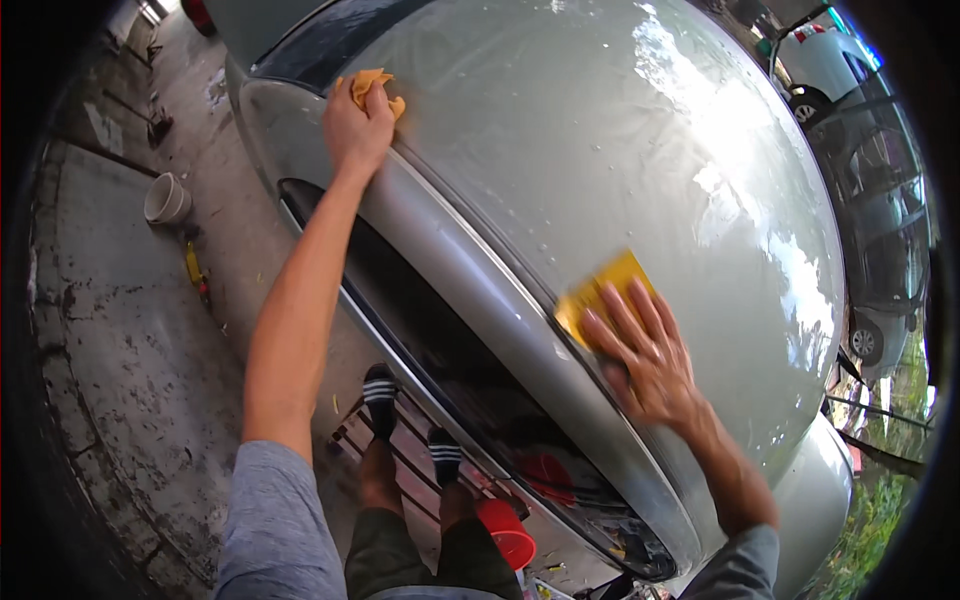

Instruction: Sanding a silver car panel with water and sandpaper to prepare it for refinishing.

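Note:
A silver-grey car roof (520,140), wet and beaded with water, fills the middle. My left hand (358,128) is closed around a crumpled orange-yellow cloth (370,84) at the roof's far left edge. Nearer, my right hand (645,360) holds a yellow sheet (620,275) against the roof beside the groove along its edge. The fingers there lie extended over the sheet, and the thumb side is slightly blurred. What the sheet is made of, I cannot tell.
Under my feet is a slatted stand (410,440) beside the car, with a red bucket (507,535) close by. A white bucket (168,199) and a yellow tool (194,268) lie to the left. Another car (880,210) stands at the right.

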`<state>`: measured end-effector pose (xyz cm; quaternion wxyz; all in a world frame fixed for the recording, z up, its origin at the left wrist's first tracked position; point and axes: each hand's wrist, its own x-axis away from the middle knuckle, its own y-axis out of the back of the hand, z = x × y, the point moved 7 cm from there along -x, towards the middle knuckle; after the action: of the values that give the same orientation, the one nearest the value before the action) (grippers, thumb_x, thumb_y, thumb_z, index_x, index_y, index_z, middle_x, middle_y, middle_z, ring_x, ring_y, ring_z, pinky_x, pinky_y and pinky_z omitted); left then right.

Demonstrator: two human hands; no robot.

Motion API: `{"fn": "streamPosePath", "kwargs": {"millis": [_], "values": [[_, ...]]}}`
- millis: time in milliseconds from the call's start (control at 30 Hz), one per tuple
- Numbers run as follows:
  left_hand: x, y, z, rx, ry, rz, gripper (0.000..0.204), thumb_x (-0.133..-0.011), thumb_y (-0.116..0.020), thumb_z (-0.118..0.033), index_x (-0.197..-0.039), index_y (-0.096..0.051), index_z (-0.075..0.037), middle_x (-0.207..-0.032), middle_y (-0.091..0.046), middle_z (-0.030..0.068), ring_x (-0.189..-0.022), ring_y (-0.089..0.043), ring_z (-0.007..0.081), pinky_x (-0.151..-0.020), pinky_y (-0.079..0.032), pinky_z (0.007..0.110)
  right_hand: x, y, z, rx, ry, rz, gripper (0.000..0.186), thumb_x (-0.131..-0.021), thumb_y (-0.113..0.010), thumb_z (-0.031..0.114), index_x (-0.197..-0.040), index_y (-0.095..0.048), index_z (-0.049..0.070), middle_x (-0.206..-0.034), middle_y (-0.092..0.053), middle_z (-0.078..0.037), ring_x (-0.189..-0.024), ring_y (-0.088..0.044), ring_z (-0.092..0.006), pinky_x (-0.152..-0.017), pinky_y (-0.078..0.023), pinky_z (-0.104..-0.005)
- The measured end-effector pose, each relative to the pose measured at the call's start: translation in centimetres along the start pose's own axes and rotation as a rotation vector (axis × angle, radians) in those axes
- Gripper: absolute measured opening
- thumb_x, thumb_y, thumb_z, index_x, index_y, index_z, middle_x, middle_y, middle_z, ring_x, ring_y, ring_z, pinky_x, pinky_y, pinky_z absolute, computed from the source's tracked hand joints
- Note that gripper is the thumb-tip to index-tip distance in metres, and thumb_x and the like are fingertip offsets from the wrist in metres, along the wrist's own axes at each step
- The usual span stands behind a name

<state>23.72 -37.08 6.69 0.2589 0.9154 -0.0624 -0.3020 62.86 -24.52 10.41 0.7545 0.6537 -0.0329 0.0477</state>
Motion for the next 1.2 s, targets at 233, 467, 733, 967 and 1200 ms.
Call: {"fn": "streamPosePath", "kwargs": {"millis": [233, 467, 733, 967, 1200], "values": [[-0.1, -1.8, 4.5, 0.107, 0.132, -0.091, 0.025, -0.093, -0.053, -0.020, -0.104, -0.063, 0.001, -0.099, -0.065, 0.0212, -0.095, -0.062, 0.0421, -0.084, -0.049, 0.046, -18.3, 0.4, 1.3, -0.033, 0.188, -0.170, 0.057, -0.092, -0.055, 0.025, -0.147, -0.041, 0.020, -0.155, -0.035, -0.011, -0.144, -0.028, -0.0362, -0.117, -0.023, -0.0480], [-3.1, 0.4, 8.4, 0.170, 0.200, -0.094, 0.028, -0.098, -0.050, -0.023, -0.105, -0.064, 0.001, -0.097, -0.067, 0.0208, -0.092, -0.064, 0.0402, -0.082, -0.050, 0.044, -18.3, 0.7, -0.5, -0.039, 0.156, -0.111, 0.061, -0.088, -0.054, 0.022, -0.148, -0.042, 0.023, -0.157, -0.033, -0.011, -0.145, -0.027, -0.0381, -0.119, -0.020, -0.0507], [-2.3, 0.3, 9.4, 0.109, 0.216, 0.036, 0.029, -0.099, -0.047, -0.024, -0.108, -0.061, -0.001, -0.105, -0.064, 0.0189, -0.101, -0.061, 0.0371, -0.094, -0.044, 0.046, -40.0, -1.6, -2.2, 0.165, -0.380, -0.490, 0.049, -0.096, -0.044, 0.032, -0.142, -0.047, 0.017, -0.151, -0.040, -0.016, -0.142, -0.030, -0.0394, -0.114, -0.021, -0.0561], [-2.0, -1.4, 8.3, 0.097, 0.239, 0.127, 0.036, -0.102, -0.041, -0.031, -0.118, -0.058, -0.004, -0.120, -0.062, 0.0149, -0.118, -0.056, 0.0321, -0.111, -0.032, 0.047, -47.1, 2.0, -14.4, 0.154, -0.692, -0.299, 0.062, -0.095, -0.040, 0.047, -0.150, -0.037, 0.019, -0.156, -0.030, -0.018, -0.144, -0.024, -0.0423, -0.117, -0.013, -0.0557], [-2.4, -1.6, 7.2, 0.086, 0.208, 0.101, 0.037, -0.100, -0.042, -0.032, -0.118, -0.058, -0.004, -0.122, -0.062, 0.0150, -0.120, -0.056, 0.0315, -0.111, -0.031, 0.048, -48.5, 1.9, -18.0, 0.039, -0.360, -0.359, 0.069, -0.095, -0.038, 0.049, -0.150, -0.034, 0.007, -0.157, -0.028, -0.018, -0.144, -0.025, -0.0431, -0.116, -0.012, -0.0584]]}}
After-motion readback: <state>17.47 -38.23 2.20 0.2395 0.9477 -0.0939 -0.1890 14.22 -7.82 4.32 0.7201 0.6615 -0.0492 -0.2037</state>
